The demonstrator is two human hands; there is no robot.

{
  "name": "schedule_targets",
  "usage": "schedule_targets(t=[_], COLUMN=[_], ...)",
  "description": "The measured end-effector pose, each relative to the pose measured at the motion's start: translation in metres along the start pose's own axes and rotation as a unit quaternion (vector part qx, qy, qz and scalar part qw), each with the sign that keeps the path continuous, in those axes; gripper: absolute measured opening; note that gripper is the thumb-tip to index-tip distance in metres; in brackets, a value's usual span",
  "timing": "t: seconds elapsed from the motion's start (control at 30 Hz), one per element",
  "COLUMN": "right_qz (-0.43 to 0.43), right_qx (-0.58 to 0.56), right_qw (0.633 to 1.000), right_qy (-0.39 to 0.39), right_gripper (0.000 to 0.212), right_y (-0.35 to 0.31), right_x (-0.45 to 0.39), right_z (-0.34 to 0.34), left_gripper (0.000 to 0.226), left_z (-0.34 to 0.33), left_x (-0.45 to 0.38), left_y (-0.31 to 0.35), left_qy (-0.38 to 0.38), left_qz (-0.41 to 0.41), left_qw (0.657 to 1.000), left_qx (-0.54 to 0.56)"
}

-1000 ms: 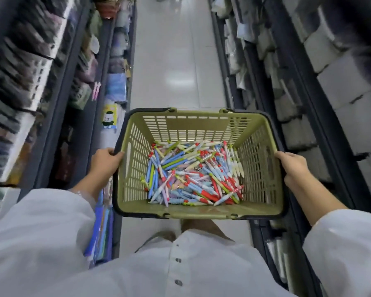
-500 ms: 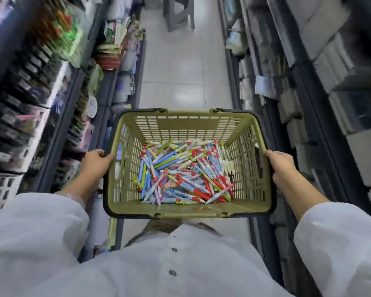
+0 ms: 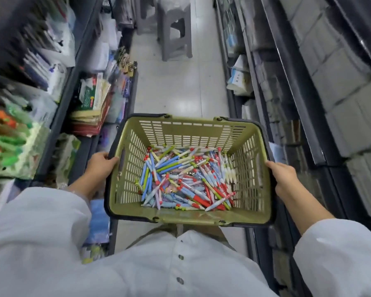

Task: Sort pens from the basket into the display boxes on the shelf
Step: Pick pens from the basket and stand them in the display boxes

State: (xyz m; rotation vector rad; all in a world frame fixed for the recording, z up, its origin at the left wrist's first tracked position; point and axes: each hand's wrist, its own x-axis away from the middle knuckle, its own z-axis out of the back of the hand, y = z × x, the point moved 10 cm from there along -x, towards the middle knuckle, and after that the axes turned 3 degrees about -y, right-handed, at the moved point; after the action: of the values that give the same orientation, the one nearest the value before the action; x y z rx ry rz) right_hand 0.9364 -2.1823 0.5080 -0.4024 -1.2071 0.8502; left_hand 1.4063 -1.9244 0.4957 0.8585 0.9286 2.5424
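An olive-green plastic basket (image 3: 193,129) with slotted walls and a dark rim hangs in front of my waist. A loose heap of pens (image 3: 186,179) in blue, red, green and white lies on its floor. My left hand (image 3: 99,166) grips the basket's left rim. My right hand (image 3: 284,176) grips the right rim. Both hands carry the basket level above the aisle floor. No display boxes show clearly among the blurred shelves.
A narrow tiled aisle runs ahead. Shelves of stationery and stacked booklets (image 3: 90,103) line the left side, and shelves of white boxes (image 3: 330,82) line the right. Two grey plastic stools (image 3: 176,31) stand on the floor further down the aisle.
I have walked forward along the aisle with the basket; the stools have come into view ahead. Both hands keep the same hold on the rims.
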Motion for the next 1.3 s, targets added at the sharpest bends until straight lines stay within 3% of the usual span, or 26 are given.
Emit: schedule_targets(t=[0.13,0.27,0.37,0.53,0.87,1.17,1.3], right_qz=[-0.004,-0.004,0.004,0.033,0.05,0.156,0.162], right_qx=[-0.005,0.01,0.034,0.064,0.129,0.188,0.201], right_qw=[1.0,1.0,0.999,0.997,0.99,0.969,0.963], right_qy=[0.01,-0.009,-0.026,-0.038,-0.039,-0.048,-0.077], right_gripper=[0.029,0.023,0.032,0.039,0.013,0.012,0.01], right_y=[-0.081,-0.177,-0.253,-0.38,-0.591,-0.796,-0.875], right_x=[-0.088,-0.175,-0.232,-0.31,-0.475,-0.59,-0.657], right_z=[-0.031,-0.077,-0.111,-0.173,-0.314,-0.432,-0.511], left_gripper=[0.017,0.012,0.033,0.019,0.023,0.02,0.021], left_z=[-0.025,-0.045,-0.049,-0.047,-0.057,-0.029,-0.023], left_x=[-0.097,-0.178,-0.232,-0.32,-0.57,-0.77,-0.858], left_y=[0.086,0.145,0.19,0.255,0.382,0.538,0.58], left_qy=[-0.002,0.018,0.041,0.071,0.093,0.102,0.109], left_qz=[-0.009,0.024,0.047,0.05,0.075,0.053,0.073], left_qw=[1.0,0.999,0.997,0.996,0.992,0.993,0.991], left_qx=[0.002,0.038,0.035,0.028,0.028,-0.006,-0.017])
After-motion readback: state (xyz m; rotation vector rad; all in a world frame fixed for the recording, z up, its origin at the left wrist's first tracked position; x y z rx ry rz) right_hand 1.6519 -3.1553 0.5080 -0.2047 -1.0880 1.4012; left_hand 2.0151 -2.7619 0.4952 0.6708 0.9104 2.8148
